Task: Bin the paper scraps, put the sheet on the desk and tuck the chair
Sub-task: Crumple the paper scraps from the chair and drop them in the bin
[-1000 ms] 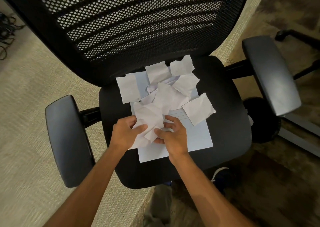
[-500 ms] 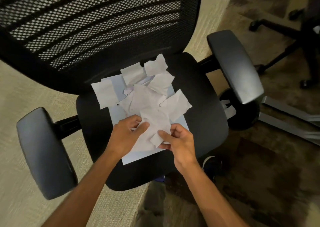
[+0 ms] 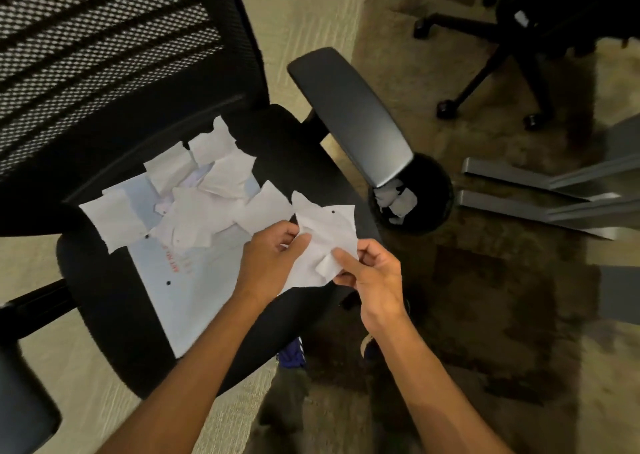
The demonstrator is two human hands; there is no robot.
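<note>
Scraps in hand: you hold a small bunch of torn paper scraps (image 3: 325, 239) just past the front right edge of the chair seat (image 3: 104, 315), lifted off it.
Handling: they look feather-light, limp and creased; a loose pinch could let one flutter away, so gather them in the middle of the bunch.
Hands: your left hand (image 3: 273, 256) pinches the bunch's left edge, your right hand (image 3: 372, 273) pinches its lower right corner; both are closed on paper.
Remaining scraps: a heap (image 3: 194, 194) lies toward the seat's back edge, on top of the sheet (image 3: 194, 291).
Sheet axis: its long side runs from the seat's back edge toward the front; thin and floppy, best lifted by two edges.
Bin: the black bin (image 3: 426, 197) stands on the floor beside the seat's right edge, under the armrest (image 3: 349, 114), already holding some scraps.
</note>
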